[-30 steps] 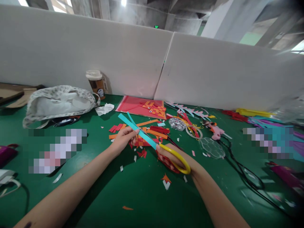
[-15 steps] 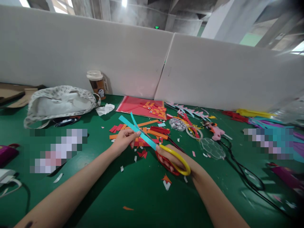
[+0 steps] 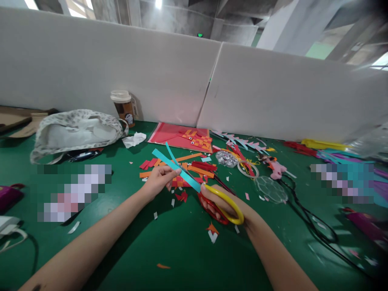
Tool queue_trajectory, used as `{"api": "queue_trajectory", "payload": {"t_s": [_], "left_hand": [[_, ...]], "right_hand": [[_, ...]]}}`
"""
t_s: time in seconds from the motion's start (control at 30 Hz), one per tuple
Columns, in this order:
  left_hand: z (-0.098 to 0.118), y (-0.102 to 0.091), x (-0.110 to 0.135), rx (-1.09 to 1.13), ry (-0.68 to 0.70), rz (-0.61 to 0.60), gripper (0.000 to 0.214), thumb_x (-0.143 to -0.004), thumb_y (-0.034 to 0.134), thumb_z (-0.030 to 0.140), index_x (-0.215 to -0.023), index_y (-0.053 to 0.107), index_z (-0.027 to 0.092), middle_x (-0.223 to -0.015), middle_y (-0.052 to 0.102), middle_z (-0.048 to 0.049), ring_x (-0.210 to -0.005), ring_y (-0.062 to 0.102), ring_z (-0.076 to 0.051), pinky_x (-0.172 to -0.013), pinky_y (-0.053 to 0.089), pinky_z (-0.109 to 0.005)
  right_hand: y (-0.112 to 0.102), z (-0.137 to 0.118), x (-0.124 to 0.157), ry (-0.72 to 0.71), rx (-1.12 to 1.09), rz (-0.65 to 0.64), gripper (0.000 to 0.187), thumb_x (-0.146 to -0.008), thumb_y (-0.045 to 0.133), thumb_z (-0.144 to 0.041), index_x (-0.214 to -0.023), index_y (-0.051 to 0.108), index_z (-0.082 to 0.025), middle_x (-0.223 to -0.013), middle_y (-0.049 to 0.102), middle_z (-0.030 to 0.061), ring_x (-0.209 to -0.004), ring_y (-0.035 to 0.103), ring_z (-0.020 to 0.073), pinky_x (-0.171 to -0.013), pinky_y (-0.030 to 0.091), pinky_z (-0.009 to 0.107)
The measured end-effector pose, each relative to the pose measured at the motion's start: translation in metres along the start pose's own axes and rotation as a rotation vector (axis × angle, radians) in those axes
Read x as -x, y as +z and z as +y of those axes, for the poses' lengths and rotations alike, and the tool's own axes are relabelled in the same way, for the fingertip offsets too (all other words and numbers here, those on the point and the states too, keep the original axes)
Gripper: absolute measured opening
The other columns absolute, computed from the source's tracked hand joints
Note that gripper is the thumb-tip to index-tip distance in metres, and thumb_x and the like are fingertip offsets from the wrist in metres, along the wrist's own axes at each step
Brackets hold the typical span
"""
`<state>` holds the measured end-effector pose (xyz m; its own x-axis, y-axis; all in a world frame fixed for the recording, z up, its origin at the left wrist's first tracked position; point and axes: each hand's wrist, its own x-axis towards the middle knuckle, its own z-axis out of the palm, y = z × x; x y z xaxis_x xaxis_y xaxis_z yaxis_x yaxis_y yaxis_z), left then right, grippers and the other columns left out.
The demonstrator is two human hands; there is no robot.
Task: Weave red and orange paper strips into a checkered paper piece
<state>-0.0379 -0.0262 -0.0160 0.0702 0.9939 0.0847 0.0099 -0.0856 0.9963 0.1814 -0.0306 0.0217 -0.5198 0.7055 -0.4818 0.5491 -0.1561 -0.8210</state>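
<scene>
Over the green table, I have the left hand pinching a turquoise strip between thumb and fingers, that grip closed on it partway along. The strip is raised in front of me, slanting from far left to near right, and at its far end a narrow sliver stands away from the wider piece. On the other side my right hand has its grip wrapped through the handles of the scissors, one yellow and one red; the blades point up along the strip's edge, though I can't make out how wide they stand. Below and behind the strip I see orange and red strips in a loose pile. Farther back lies a red packet with orange-and-red woven pieces on it. To my right, a white ring lies near a clear scalloped dish. Left of the red packet, there's crumpled tissue, then a lidded cup beside a spotted cloth bag.
</scene>
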Motion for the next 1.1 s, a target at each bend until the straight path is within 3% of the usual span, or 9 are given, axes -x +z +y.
{"api": "queue_trajectory", "payload": {"t_s": [0.67, 0.73, 0.8, 0.87, 1.0, 1.1], "left_hand": [[0.004, 0.007, 0.002, 0.018, -0.029, 0.016, 0.038, -0.073, 0.061, 0.037, -0.044, 0.045, 0.018, -0.031, 0.036, 0.0073, -0.031, 0.040, -0.006, -0.039, 0.032, -0.020], [0.003, 0.011, 0.005, -0.013, -0.035, -0.012, 0.035, -0.072, 0.062, 0.038, -0.047, 0.050, 0.017, -0.032, 0.039, 0.0066, -0.031, 0.040, -0.006, -0.038, 0.031, -0.020], [0.002, 0.016, 0.008, -0.058, -0.076, -0.130, 0.030, -0.072, 0.062, 0.039, -0.052, 0.057, 0.017, -0.034, 0.045, 0.0048, -0.031, 0.041, -0.007, -0.037, 0.029, -0.020], [0.001, 0.018, 0.010, -0.022, -0.075, -0.174, 0.029, -0.073, 0.061, 0.040, -0.055, 0.058, 0.017, -0.032, 0.042, 0.0057, -0.031, 0.040, -0.007, -0.037, 0.028, -0.021], [0.000, 0.010, 0.006, 0.137, -0.026, -0.040, 0.034, -0.073, 0.063, 0.035, -0.048, 0.049, 0.017, -0.034, 0.038, 0.0066, -0.034, 0.040, -0.006, -0.042, 0.032, -0.021], [-0.001, 0.001, -0.001, 0.249, 0.043, 0.121, 0.037, -0.073, 0.061, 0.032, -0.046, 0.042, 0.017, -0.037, 0.037, 0.0067, -0.036, 0.038, -0.006, -0.044, 0.033, -0.022]], "right_hand": [[0.001, -0.002, -0.001, -0.036, 0.053, 0.058, 0.051, -0.077, 0.043, -0.064, -0.059, 0.047, -0.017, -0.040, 0.042, -0.0054, -0.029, 0.038, 0.0049, -0.029, 0.031, 0.016], [0.003, -0.005, -0.001, -0.018, 0.083, 0.090, 0.051, -0.075, 0.044, -0.065, -0.056, 0.043, -0.017, -0.037, 0.040, -0.0062, -0.027, 0.037, 0.0049, -0.028, 0.030, 0.017], [0.004, -0.008, -0.001, -0.017, 0.117, 0.106, 0.053, -0.073, 0.047, -0.066, -0.052, 0.040, -0.018, -0.035, 0.038, -0.0063, -0.027, 0.038, 0.0051, -0.029, 0.029, 0.017], [0.004, -0.010, -0.001, -0.034, 0.115, 0.129, 0.054, -0.072, 0.046, -0.068, -0.051, 0.039, -0.018, -0.035, 0.038, -0.0061, -0.027, 0.038, 0.0054, -0.028, 0.028, 0.017], [-0.001, -0.009, -0.002, -0.076, -0.015, 0.245, 0.056, -0.072, 0.037, -0.073, -0.056, 0.042, -0.019, -0.037, 0.035, -0.0068, -0.028, 0.034, 0.0059, -0.028, 0.028, 0.019], [-0.011, -0.006, -0.005, -0.109, -0.036, 0.462, 0.052, -0.070, 0.043, -0.071, -0.059, 0.044, -0.020, -0.041, 0.037, -0.0062, -0.032, 0.037, 0.0077, -0.033, 0.031, 0.021]]}}
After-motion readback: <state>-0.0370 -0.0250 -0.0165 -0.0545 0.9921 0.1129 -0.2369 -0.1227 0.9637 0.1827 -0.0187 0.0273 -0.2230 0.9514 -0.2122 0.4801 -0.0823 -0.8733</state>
